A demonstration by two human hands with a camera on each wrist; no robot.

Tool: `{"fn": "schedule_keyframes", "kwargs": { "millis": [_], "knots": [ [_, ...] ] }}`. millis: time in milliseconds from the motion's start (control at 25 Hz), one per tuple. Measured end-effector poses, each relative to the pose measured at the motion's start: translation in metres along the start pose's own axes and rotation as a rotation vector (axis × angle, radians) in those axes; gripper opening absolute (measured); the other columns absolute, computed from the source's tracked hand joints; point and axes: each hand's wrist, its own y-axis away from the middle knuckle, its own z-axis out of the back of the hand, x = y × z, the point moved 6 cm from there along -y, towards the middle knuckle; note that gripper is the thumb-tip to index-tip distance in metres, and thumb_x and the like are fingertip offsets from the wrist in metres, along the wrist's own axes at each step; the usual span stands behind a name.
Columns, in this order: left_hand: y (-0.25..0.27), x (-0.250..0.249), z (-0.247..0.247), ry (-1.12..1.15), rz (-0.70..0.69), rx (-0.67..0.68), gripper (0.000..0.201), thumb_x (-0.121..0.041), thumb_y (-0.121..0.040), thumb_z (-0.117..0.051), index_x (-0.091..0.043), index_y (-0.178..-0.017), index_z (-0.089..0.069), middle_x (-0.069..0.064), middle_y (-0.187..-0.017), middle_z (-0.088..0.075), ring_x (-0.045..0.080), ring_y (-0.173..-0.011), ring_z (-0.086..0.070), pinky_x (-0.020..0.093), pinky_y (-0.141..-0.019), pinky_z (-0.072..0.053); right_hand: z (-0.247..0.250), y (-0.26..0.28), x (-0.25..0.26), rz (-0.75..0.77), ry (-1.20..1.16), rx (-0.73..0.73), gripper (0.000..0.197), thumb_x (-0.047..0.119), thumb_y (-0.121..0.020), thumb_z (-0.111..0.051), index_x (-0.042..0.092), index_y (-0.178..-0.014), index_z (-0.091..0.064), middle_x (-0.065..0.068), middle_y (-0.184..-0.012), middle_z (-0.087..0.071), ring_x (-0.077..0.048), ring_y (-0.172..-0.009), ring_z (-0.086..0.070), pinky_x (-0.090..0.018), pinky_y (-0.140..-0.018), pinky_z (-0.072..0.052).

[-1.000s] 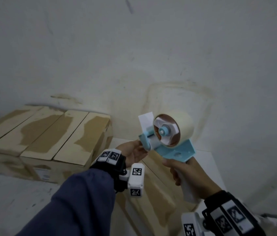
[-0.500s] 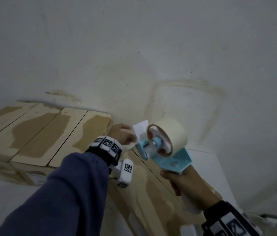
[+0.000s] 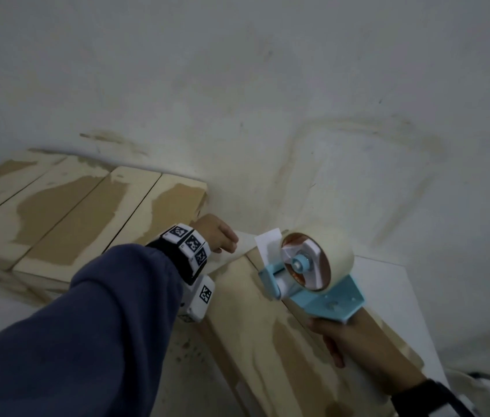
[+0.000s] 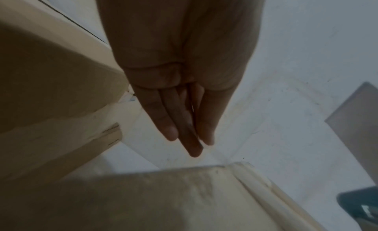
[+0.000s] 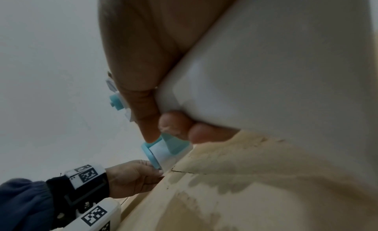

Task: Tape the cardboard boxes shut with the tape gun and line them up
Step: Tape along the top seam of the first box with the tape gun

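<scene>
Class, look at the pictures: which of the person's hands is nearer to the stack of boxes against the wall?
Left. The left hand is just beside the near corner of the stacked boxes; the right hand grips the tape gun farther away.

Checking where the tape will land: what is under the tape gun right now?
Under the tape gun, held by the right hand, lies the nearest cardboard box, its centre seam showing. The left hand holds the tape end at the far edge. The box's inside is hidden.

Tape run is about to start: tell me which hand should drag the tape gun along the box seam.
Right. The right hand already grips the tape gun at the seam; the left hand is at the box's far end.
</scene>
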Motion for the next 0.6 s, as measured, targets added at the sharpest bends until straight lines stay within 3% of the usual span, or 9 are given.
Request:
{"fn": "schedule_keyframes", "kwargs": {
  "millis": [120, 200, 280, 400, 480, 600],
  "knots": [
    [-0.001, -0.003, -0.010, -0.120, 0.030, 0.091, 0.024, -0.001, -0.080, -0.070, -0.003, -0.104, -0.071, 0.012, -0.100, -0.071, 0.014, -0.075, -0.066, 0.014, -0.058, -0.050, -0.002, 0.002, -0.005, -0.049, -0.011, -0.010, 0.031, 0.010, -0.076, -0.072, -0.012, -0.065, -0.052, -0.013, -0.037, -0.041, -0.016, -0.031, -0.035, -0.021, -0.041, -0.035],
    [-0.002, 0.000, -0.020, -0.163, 0.082, 0.165, 0.024, -0.006, -0.089, -0.060, -0.002, -0.111, -0.067, 0.013, -0.105, -0.068, 0.007, -0.066, -0.064, 0.017, -0.057, -0.048, -0.002, 0.002, -0.007, -0.071, -0.035, -0.031, 0.026, 0.013, -0.073, -0.074, 0.003, -0.059, -0.054, -0.006, -0.035, -0.041, -0.015, -0.031, -0.035, -0.023, -0.039, -0.033],
    [0.003, 0.007, -0.027, -0.207, 0.174, 0.233, 0.031, -0.017, -0.094, -0.055, -0.006, -0.122, -0.060, 0.009, -0.114, -0.061, 0.017, -0.086, -0.063, 0.024, -0.063, -0.048, -0.004, 0.002, -0.010, -0.093, -0.036, -0.023, 0.027, 0.010, -0.076, -0.073, 0.007, -0.058, -0.052, -0.005, -0.035, -0.041, -0.014, -0.032, -0.035, -0.023, -0.040, -0.034],
    [0.011, 0.013, -0.029, -0.257, 0.281, 0.300, 0.049, -0.041, -0.095, -0.047, -0.010, -0.133, -0.049, 0.004, -0.141, -0.045, 0.026, -0.122, -0.048, 0.035, -0.093, -0.043, -0.005, 0.001, -0.014, -0.123, -0.056, -0.032, 0.019, 0.006, -0.077, -0.071, 0.001, -0.067, -0.056, -0.008, -0.037, -0.041, -0.015, -0.031, -0.034, -0.024, -0.040, -0.032],
    [0.010, 0.008, -0.027, -0.412, 0.190, 0.269, 0.056, -0.045, -0.097, -0.038, -0.010, -0.141, -0.042, 0.005, -0.152, -0.033, 0.026, -0.137, -0.035, 0.035, -0.110, -0.029, -0.004, 0.001, -0.014, -0.119, -0.024, -0.044, 0.022, 0.009, -0.075, -0.072, 0.002, -0.062, -0.056, -0.011, -0.038, -0.042, -0.017, -0.031, -0.035, -0.024, -0.041, -0.033],
    [0.033, -0.014, -0.043, -0.573, -0.172, 0.246, 0.053, -0.029, -0.102, -0.034, -0.010, -0.149, -0.021, 0.005, -0.157, -0.019, 0.021, -0.145, -0.020, 0.023, -0.114, -0.017, -0.005, 0.001, -0.014, -0.121, 0.047, -0.044, 0.026, 0.010, -0.076, -0.070, 0.007, -0.056, -0.053, -0.015, -0.043, -0.045, -0.021, -0.035, -0.038, -0.027, -0.044, -0.036]
  ]
}}
